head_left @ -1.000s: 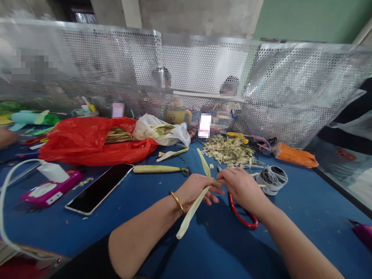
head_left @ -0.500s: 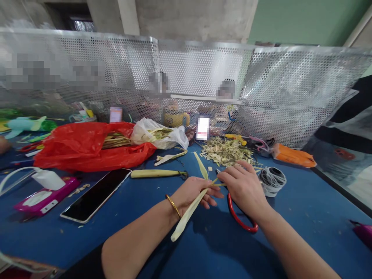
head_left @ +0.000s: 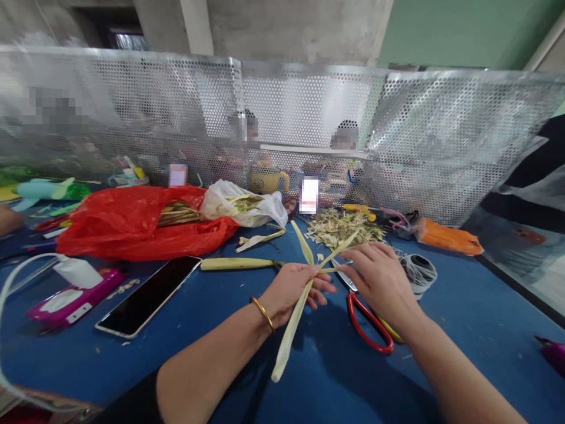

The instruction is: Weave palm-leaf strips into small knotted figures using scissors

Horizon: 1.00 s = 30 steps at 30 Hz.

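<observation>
My left hand (head_left: pixel 304 285) pinches several pale husk strips (head_left: pixel 291 335) where they cross, between thumb and fingers. One long strip hangs down toward me, another points up and away, and others lead to the right. My right hand (head_left: pixel 375 274) is just to the right, its thumb and fingertips at the end of a short strip (head_left: pixel 329 270); the exact grip is partly hidden. Red-handled scissors (head_left: pixel 368 330) lie on the blue table under and beside my right hand. A ball of white string (head_left: pixel 419 274) sits behind the right hand.
A heap of cut husk pieces (head_left: pixel 346 228) lies beyond my hands. Left are a pale bundle (head_left: pixel 238 264), a phone (head_left: pixel 150 297), a purple power strip (head_left: pixel 73 300), a red bag (head_left: pixel 119 224) and a white bag (head_left: pixel 242 203). A perforated metal screen (head_left: pixel 304 106) stands behind; people sit beyond.
My right hand has shifted slightly right, and a strip now shows pointing up and right from the crossing. The long strip's lower end has swung right. More of the scissors shows.
</observation>
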Tool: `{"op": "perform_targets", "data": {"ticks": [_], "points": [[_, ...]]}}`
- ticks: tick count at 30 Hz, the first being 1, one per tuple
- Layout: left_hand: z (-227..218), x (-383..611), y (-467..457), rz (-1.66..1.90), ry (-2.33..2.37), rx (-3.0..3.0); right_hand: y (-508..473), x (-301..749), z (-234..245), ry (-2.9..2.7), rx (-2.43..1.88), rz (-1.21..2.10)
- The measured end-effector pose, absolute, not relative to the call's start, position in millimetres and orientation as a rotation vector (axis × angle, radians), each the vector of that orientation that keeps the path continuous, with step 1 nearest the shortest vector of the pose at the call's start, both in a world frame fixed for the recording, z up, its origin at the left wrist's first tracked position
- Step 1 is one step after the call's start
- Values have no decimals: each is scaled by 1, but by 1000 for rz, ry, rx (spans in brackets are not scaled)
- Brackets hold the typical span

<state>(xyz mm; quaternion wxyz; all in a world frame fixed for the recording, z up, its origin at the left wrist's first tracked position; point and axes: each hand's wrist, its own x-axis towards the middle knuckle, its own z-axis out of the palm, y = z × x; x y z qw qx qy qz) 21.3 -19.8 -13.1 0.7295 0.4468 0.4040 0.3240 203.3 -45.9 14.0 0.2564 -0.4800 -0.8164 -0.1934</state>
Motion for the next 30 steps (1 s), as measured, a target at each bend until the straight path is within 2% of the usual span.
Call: {"op": "perform_targets", "data": {"ticks": [6, 13, 19, 23, 30], "points": [[-16, 22, -17, 809, 943, 978, -57, 188, 6, -2441, -1424, -524], [-14, 18, -14, 804, 923, 848, -70, 169, -3, -2504, -1767, 63], [-10, 18, -15, 719, 809, 575, -65, 174, 1, -2483, -1820, 137], [-10, 20, -17, 735, 823, 671, -58, 186, 7, -2070, -1741, 313], [-15, 24, -24, 605, 762, 862, -46, 183, -5, -1338, -1281, 1040]]}}
